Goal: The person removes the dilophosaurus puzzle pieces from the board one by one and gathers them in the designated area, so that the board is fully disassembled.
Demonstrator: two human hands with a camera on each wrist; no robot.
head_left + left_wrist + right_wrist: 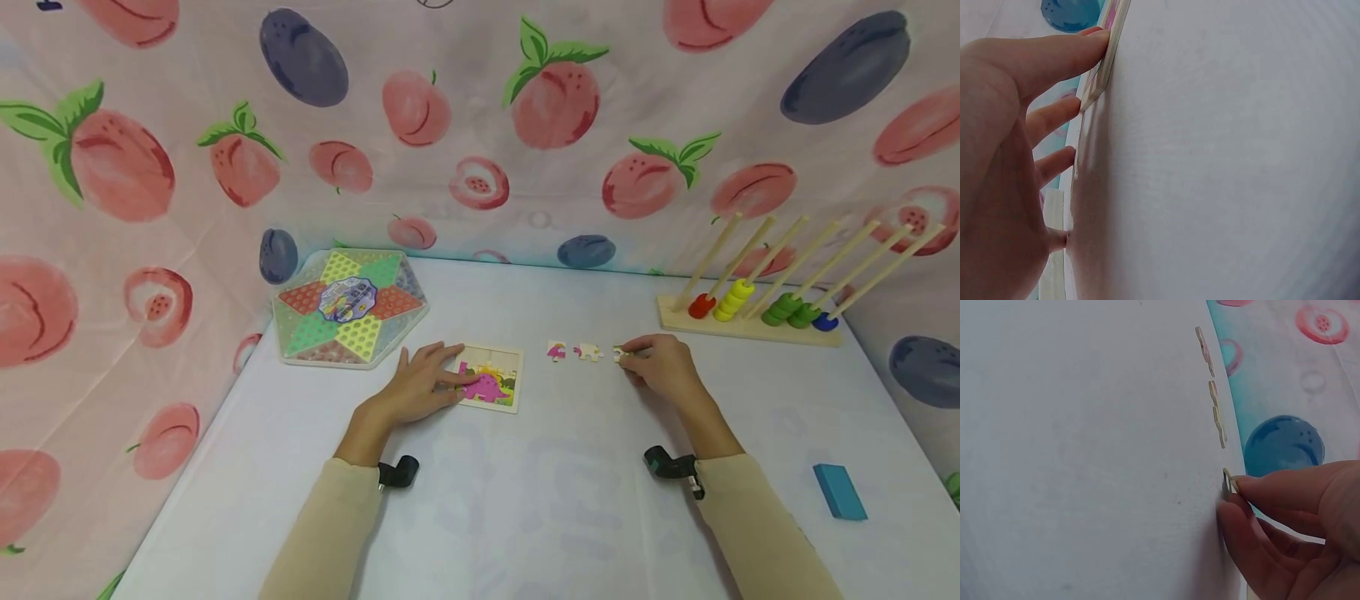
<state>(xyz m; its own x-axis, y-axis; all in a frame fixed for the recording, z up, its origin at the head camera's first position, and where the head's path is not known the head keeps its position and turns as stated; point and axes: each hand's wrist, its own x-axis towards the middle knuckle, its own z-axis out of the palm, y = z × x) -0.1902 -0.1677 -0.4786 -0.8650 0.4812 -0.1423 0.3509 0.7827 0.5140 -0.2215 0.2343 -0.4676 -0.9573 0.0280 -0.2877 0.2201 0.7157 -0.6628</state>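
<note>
Beige sleeves [322,533] reach across the table [525,517] from its near side. Our left hand [417,385], fingers spread, rests on the left edge of a dinosaur puzzle board [497,357], which lies toward the table's far edge, left of centre. Our right hand [666,368] pinches a puzzle piece [618,354]; two loose pieces [588,352] lie between it and the board. A bead rack [750,327] stands near the far right corner.

Near the edge of the white desk [1085,456], the right hand [1307,515] pinches a small puzzle piece [1227,477]; more pieces [1219,425] lie in a row along that edge, fruit-patterned cloth [1272,369] beyond.
</note>
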